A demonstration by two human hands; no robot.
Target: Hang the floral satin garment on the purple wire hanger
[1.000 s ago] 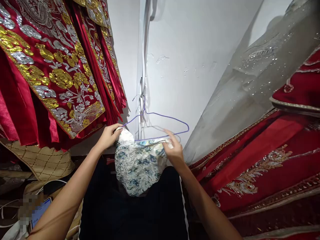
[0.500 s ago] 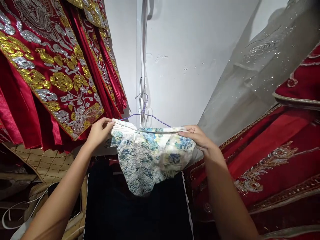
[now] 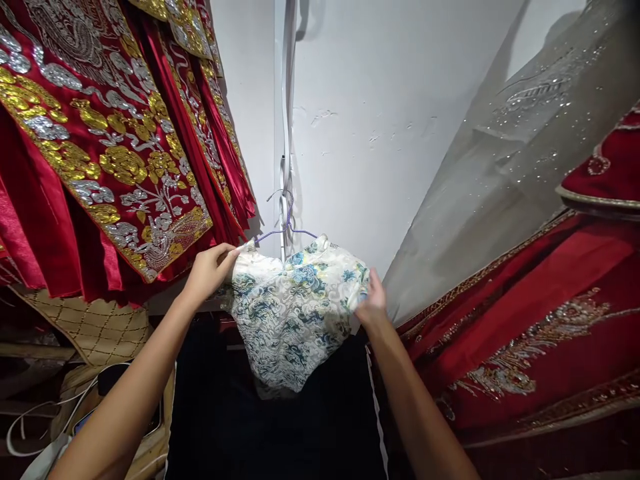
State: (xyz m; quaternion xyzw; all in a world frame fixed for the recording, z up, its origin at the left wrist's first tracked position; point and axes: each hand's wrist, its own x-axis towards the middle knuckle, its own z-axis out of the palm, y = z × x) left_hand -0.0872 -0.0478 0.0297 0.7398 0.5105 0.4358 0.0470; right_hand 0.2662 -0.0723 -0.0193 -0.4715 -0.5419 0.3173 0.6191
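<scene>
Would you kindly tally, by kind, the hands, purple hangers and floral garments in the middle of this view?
Hands: 2 (left hand, right hand)
Purple hanger: 1
Floral garment: 1
Total: 4

On my feed, both arms were bare as far up as the view reached, so I saw skin to the picture's edge and could not tell what sort of sleeve lay above. The left forearm (image 3: 135,387) and right forearm (image 3: 410,390) were slim, narrowing evenly to the wrists. The left hand (image 3: 207,272) was ungloved, and so was the right hand (image 3: 373,303), whose fingers came through to me slightly blurred. Below, I had black clothing (image 3: 275,440), plain and matte, with a thin, slightly wavy white line (image 3: 381,430) running down either side. Its folds were lost in the dark, so I couldn't make out its cut.
</scene>
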